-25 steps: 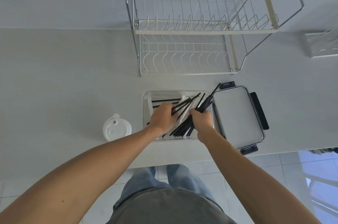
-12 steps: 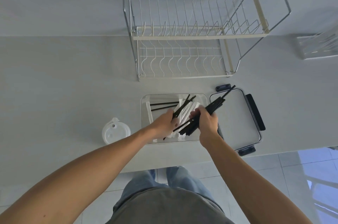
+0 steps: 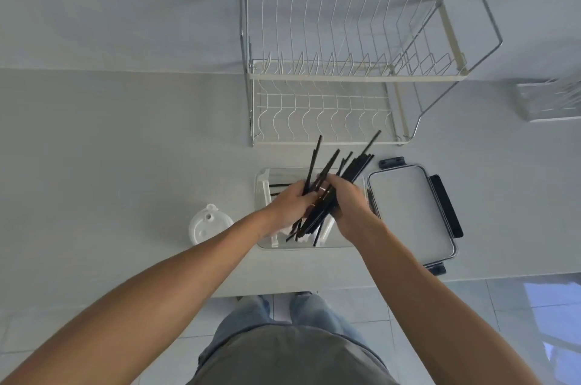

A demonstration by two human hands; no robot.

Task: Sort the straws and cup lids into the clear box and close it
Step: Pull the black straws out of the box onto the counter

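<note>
While both hands meet above the clear rectangular plastic box [image 3: 262, 196], a bundle of thin black plastic straws [image 3: 338, 177] is caught between them. The left hand [image 3: 290, 203] has its fingers [image 3: 309, 196] curled round the near half of the bundle, and the right hand [image 3: 349, 202] closes on the same straws from the other side, its fingers wrapped over them. From the two grips the straws fan out unevenly: their far ends rise past the fingers and point toward the back edge of the bench [image 3: 110, 148], a few reaching as far as the foot of the white wire dish rack [image 3: 345, 76], while their near ends hang below the hands, over the inside of the box. One or two more black straws lie flat in the far part of the box, and pale pieces, too hidden to tell apart, show under the hands.

That box stands near the front edge of the bench. Just beside it on the right lies the flat clear box lid with dark clips [image 3: 415, 211], resting on the bench with its clips folded outward. To the left of the box, apart from it, sits a small stack of round white plastic cup lids [image 3: 207, 225], untouched by either hand. A clear tray [image 3: 550, 101] lies at the right edge, blurred.
</note>
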